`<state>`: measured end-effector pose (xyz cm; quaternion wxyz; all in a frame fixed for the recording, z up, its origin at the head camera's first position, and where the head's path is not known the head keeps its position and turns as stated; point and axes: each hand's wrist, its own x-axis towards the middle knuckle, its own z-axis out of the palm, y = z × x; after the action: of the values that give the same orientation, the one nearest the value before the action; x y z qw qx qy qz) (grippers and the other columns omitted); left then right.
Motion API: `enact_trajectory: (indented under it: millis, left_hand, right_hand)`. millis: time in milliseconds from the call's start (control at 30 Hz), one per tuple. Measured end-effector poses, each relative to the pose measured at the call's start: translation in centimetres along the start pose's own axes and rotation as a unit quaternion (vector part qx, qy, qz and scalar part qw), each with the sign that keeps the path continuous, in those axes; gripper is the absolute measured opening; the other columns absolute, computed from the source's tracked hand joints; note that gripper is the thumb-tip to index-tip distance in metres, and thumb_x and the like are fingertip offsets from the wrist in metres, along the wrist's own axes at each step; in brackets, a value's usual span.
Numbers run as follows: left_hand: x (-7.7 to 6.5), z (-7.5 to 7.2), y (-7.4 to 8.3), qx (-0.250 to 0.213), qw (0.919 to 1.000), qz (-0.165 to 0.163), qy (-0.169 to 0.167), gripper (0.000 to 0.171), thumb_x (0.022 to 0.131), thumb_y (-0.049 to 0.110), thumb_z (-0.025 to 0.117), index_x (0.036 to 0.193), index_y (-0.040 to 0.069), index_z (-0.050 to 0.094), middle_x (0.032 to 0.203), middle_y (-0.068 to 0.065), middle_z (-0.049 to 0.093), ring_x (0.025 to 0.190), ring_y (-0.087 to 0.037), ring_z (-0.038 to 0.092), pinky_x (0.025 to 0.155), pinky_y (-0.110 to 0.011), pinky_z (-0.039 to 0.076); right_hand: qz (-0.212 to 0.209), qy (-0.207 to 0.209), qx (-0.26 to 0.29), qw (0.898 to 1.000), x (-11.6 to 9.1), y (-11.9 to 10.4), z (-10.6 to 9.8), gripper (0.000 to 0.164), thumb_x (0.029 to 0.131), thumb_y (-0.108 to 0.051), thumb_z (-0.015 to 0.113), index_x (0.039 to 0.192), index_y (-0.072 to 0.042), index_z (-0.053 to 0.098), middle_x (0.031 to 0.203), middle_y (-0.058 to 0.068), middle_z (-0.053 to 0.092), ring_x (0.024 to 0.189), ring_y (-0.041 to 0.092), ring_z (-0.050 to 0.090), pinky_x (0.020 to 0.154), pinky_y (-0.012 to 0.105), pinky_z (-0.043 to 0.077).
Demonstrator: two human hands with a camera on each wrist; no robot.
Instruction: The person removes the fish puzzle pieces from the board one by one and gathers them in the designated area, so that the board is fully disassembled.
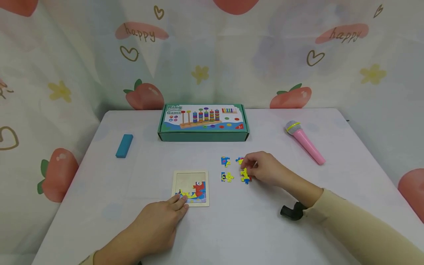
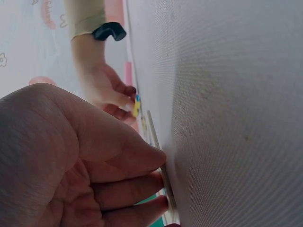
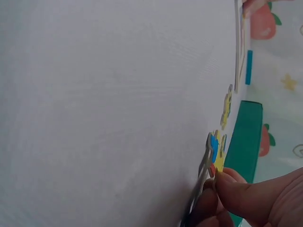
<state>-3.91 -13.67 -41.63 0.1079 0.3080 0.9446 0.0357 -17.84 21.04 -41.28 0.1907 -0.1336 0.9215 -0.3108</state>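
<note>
My left hand [image 1: 162,219] rests its fingertips on the lower left corner of a square wooden puzzle tray [image 1: 191,173]. Its thumb lies against the tray's near edge in the left wrist view. Joined red, yellow and blue pieces [image 1: 198,189] fill the lower and right part of the tray. To the right, my right hand [image 1: 265,167] pinches a yellow and blue puzzle piece [image 3: 215,150] between thumb and fingers, tilted up from the table. Loose puzzle pieces [image 1: 225,161], [image 1: 227,177] lie between the tray and this hand, and another piece [image 1: 239,160] is partly behind its fingers.
A green ring game box [image 1: 203,137] stands at the back middle. A blue block [image 1: 124,145] lies at the left, a pink toy microphone [image 1: 308,143] at the right. A black curved object [image 1: 293,211] is at the right wrist. A patterned cloth hangs behind the white table [image 1: 139,176].
</note>
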Motion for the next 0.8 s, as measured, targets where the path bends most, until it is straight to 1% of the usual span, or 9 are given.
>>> enact_trajectory:
  millis: [100,200,433,600,700,800]
  left_hand:
    - [0.0,0.0,0.0,0.0,1.0,0.001,0.003,0.046,0.095,0.018,0.07,0.14,0.011,0.073,0.152,-0.005,0.067,0.143,-0.028,0.063,0.103,-0.046,0.062]
    - [0.0,0.0,0.0,0.001,1.0,0.002,0.008,0.045,0.095,0.018,0.07,0.14,0.011,0.073,0.151,-0.005,0.068,0.143,-0.029,0.064,0.103,-0.046,0.063]
    - [0.0,0.0,0.1,0.001,1.0,-0.001,0.004,0.045,0.095,0.018,0.07,0.14,0.011,0.073,0.151,-0.005,0.068,0.143,-0.028,0.063,0.102,-0.046,0.063]
    - [0.0,0.0,0.1,0.001,1.0,-0.002,0.007,0.045,0.095,0.018,0.071,0.14,0.011,0.073,0.151,-0.005,0.068,0.143,-0.028,0.064,0.102,-0.046,0.063]
    - [0.0,0.0,0.1,0.003,0.9999,-0.001,0.011,0.045,0.095,0.018,0.071,0.139,0.011,0.074,0.15,-0.005,0.069,0.142,-0.028,0.064,0.101,-0.045,0.063]
    - [0.0,0.1,0.1,0.005,0.9998,0.0,0.017,0.044,0.095,0.018,0.071,0.138,0.011,0.074,0.149,-0.005,0.069,0.141,-0.028,0.065,0.1,-0.044,0.064]
  right_hand:
    - [0.007,0.02,-0.033,0.999,0.1,-0.1,0.5,0.016,0.098,-0.003,0.073,0.104,-0.017,0.078,0.095,0.004,0.068,0.094,0.022,0.06,0.077,0.03,0.053]
    - [0.006,0.031,-0.053,0.998,0.2,-0.3,0.7,0.015,0.098,-0.003,0.073,0.103,-0.016,0.078,0.093,0.003,0.068,0.094,0.022,0.06,0.077,0.03,0.052]
    - [0.006,0.046,-0.069,0.997,0.0,-0.4,1.0,0.013,0.096,-0.004,0.075,0.103,-0.015,0.076,0.09,0.002,0.067,0.09,0.021,0.06,0.077,0.031,0.052]
    - [0.003,0.065,-0.072,0.995,-0.2,-0.6,1.1,0.015,0.094,-0.006,0.08,0.107,-0.013,0.075,0.095,0.002,0.069,0.092,0.021,0.061,0.079,0.032,0.054]
    - [-0.01,0.079,-0.075,0.994,-0.2,-1.5,1.4,0.02,0.094,-0.008,0.081,0.112,-0.014,0.075,0.101,0.002,0.07,0.095,0.021,0.062,0.082,0.035,0.056]
    - [-0.031,0.078,-0.073,0.994,-0.2,-3.0,2.0,0.022,0.095,-0.009,0.08,0.116,-0.015,0.075,0.108,0.001,0.072,0.096,0.021,0.062,0.086,0.038,0.058]
